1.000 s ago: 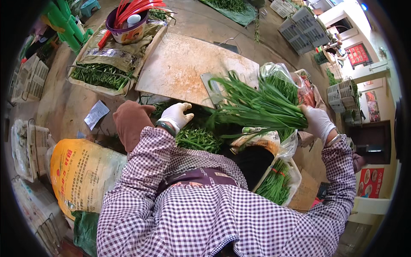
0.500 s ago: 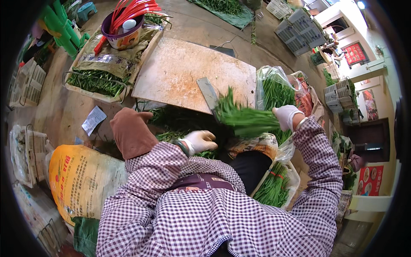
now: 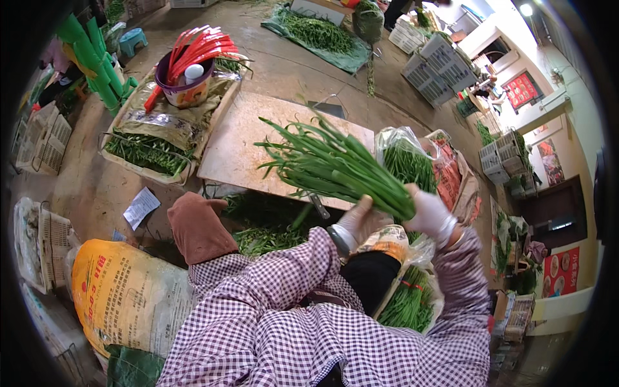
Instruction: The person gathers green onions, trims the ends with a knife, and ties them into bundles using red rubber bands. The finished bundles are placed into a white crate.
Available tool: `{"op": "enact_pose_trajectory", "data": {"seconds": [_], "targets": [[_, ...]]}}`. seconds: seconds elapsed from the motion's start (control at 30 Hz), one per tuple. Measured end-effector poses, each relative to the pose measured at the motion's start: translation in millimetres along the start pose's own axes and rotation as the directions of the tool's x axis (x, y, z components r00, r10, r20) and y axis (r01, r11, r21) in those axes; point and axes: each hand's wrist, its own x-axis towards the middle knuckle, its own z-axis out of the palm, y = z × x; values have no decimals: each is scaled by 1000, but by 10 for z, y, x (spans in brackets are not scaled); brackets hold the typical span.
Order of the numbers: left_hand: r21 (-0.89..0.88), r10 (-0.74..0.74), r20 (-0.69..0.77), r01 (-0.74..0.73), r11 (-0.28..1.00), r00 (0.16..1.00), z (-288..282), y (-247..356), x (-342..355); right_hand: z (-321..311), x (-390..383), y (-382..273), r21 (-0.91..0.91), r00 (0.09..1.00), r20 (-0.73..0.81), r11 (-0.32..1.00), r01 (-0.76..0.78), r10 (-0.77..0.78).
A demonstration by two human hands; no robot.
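A bunch of long, flat green chives [image 3: 335, 164] is held up slantwise over the whitish, stained board [image 3: 238, 138], leaf tips to the upper left. My right hand [image 3: 431, 214], in a white glove, is closed round its lower right end. My left hand [image 3: 361, 226], also gloved, grips the bunch from below near that end, its thumb showing against the stems; its other fingers are partly hidden. A flat metal blade [image 3: 318, 205] pokes out under the bunch at the board's near edge, the rest of it covered. Loose greens [image 3: 271, 238] lie in the shade below the board.
Left of the board, a crate of greens [image 3: 145, 155] carries a purple bucket [image 3: 187, 87] with red strips [image 3: 200, 55]. Bagged chives [image 3: 407, 161] stand at its right, tied chives [image 3: 406, 303] by my right leg. A yellow-and-white sack [image 3: 129, 290] lies at the left.
My right hand has brought the chives up and left over the board. My left hand has moved right from above the loose greens and taken hold of the bunch. The view has shifted slightly.
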Motion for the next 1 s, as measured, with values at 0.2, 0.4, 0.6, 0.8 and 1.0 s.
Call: {"op": "enact_pose_trajectory", "data": {"seconds": [0.2,0.4,0.6,0.8,1.0], "targets": [[208,295,-347,-234,950,890,-597,1077,-93,1543,192,-336,331,945,-313,944,14,96],[656,452,-297,-164,737,841,69,1311,393,1763,680,-355,509,837,-542,822,254,77],[848,446,-28,-215,484,895,289,1176,967,1455,1235,92,814,896,-431,473,338,101],[934,320,34,-145,327,947,36,991,1270,1241,1424,492,825,850,-507,366,430,142],[915,96,-170,121,384,981,-553,1203,1422,1552,1691,845,823,850,-513,352,446,123]]}}
